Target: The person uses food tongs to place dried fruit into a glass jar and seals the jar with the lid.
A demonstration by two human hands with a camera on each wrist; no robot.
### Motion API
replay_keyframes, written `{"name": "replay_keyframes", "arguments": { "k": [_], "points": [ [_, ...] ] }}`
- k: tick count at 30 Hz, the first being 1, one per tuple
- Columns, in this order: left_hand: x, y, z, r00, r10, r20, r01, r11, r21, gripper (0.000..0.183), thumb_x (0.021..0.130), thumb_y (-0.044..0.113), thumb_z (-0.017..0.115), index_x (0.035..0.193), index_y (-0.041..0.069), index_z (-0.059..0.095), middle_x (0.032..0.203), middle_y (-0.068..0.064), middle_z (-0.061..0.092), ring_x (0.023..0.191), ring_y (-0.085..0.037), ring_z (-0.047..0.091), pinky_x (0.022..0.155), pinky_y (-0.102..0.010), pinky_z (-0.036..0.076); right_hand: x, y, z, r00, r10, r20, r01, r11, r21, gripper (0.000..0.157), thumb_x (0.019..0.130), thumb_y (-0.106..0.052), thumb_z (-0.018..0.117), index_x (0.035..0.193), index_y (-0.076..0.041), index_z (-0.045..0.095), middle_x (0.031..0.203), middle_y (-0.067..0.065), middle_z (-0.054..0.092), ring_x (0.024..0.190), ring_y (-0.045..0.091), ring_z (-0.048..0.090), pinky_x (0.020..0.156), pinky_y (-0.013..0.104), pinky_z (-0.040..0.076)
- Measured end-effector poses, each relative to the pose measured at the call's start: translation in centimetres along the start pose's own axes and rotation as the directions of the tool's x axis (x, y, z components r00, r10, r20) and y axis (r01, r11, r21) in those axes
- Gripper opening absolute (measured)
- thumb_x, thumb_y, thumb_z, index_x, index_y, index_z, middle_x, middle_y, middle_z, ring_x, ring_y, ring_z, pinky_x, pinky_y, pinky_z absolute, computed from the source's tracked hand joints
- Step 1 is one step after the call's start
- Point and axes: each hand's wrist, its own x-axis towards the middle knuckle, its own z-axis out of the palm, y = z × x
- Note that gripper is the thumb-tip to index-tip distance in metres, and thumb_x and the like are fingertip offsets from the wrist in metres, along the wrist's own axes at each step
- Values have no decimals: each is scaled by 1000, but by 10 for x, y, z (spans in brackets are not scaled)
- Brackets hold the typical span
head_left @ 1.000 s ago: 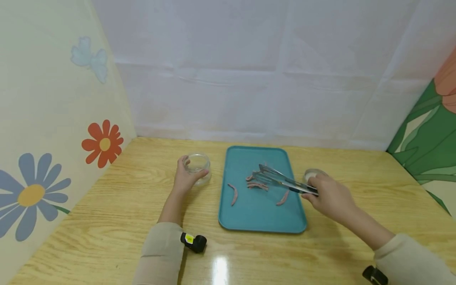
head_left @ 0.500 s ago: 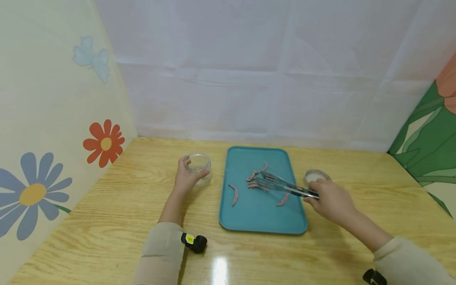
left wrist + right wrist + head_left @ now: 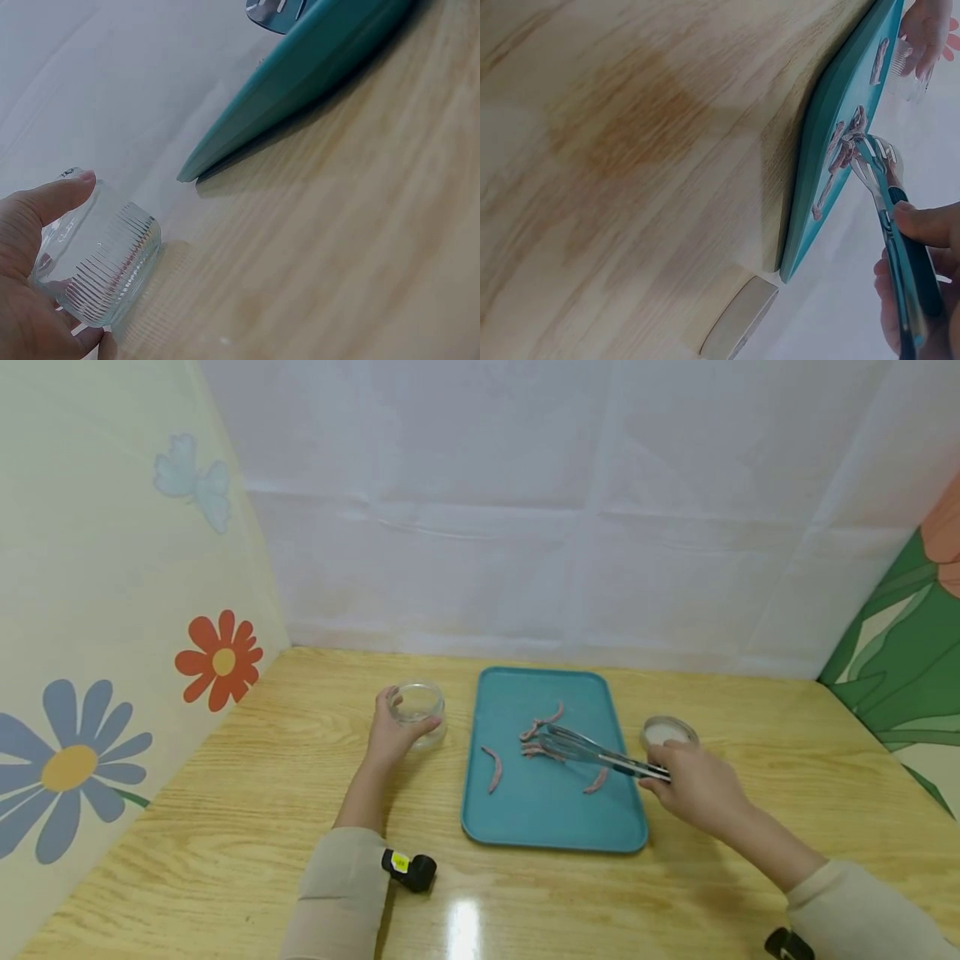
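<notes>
My left hand (image 3: 393, 731) grips a clear ribbed glass jar (image 3: 112, 259) standing on the table left of the tray, thumb on the near side and fingers behind. My right hand (image 3: 701, 781) holds metal tongs (image 3: 611, 760) with dark grips, reaching over the tray's right edge. In the right wrist view the slotted tong heads meet a cluster of pinkish strips (image 3: 849, 142); whether a strip is pinched I cannot tell. Several such strips lie on the blue-green tray (image 3: 551, 818), including a curved strip (image 3: 495, 772) at left and another strip (image 3: 596, 781) near the right edge.
A shallow round container (image 3: 669, 729), whitish inside, sits right of the tray, just beyond my right hand. The wooden table (image 3: 247, 827) ends at a white cloth backdrop (image 3: 525, 527). Flower-patterned panels (image 3: 112, 610) stand at both sides.
The two arms of the tongs have drawn together over the cluster of strips, and my right hand has shifted slightly toward me. My left hand stays on the jar.
</notes>
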Motion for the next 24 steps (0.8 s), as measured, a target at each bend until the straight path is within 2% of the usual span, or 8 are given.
{"name": "replay_keyframes", "arguments": {
  "k": [9,24],
  "points": [
    [1,0,1,1000,-3,-2,3,1000,-13,92,69,21,73,135,9,11,135,-16,20,121,-35,21,92,-42,30,-2,-3,1,1000,18,26,-19,1000,24,26,71,-19,71,65,-15,46,59,-5,39,45,10,35,37,26,28],
    [0,1,0,1000,11,-4,-11,1000,3,91,69,21,73,135,7,12,135,-17,21,121,-35,21,93,-43,30,-4,-4,4,1000,-7,-3,7,1000,30,31,72,-15,69,62,-16,40,56,-4,36,45,10,33,37,25,27]
  ]
}}
